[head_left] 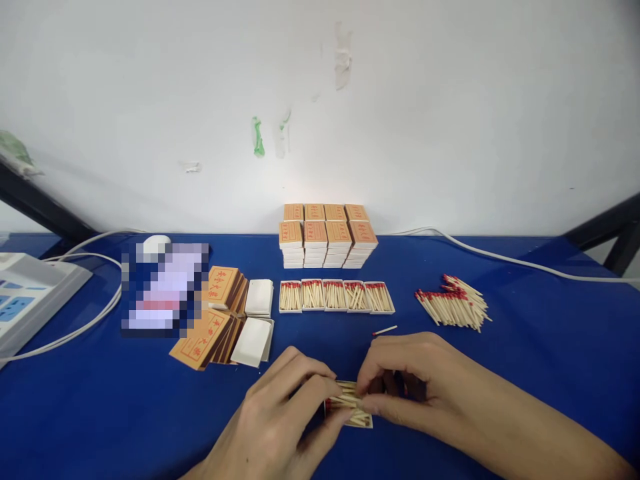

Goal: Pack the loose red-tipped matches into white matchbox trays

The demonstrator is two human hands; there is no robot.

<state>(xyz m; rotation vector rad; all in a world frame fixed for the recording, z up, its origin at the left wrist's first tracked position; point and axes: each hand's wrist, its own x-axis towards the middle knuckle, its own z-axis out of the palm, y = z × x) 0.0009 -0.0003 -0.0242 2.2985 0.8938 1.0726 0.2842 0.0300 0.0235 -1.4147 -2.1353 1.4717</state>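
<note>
A small white matchbox tray [371, 424] filled with red-tipped matches [350, 400] lies at the near middle of the blue table, its matches running crosswise in the view. From the left, my left hand [285, 413] curls over the tray, fingers at its far edge and thumb at its near side. At the tray's right end, the thumb and forefinger of my right hand [415, 383] pinch together at the match ends. The fingertips partly hide what they grip. Just beyond my right hand lies a single loose match [385, 330].
Several match-filled trays [313, 295] stand in a row. Stacked matchboxes [327, 237] are behind them. At left lie orange matchbox sleeves [200, 337], empty white trays [253, 340] and a blurred phone-like object [167, 287]. A match pile [455, 307] sits right. A cable [500, 257] runs along the wall.
</note>
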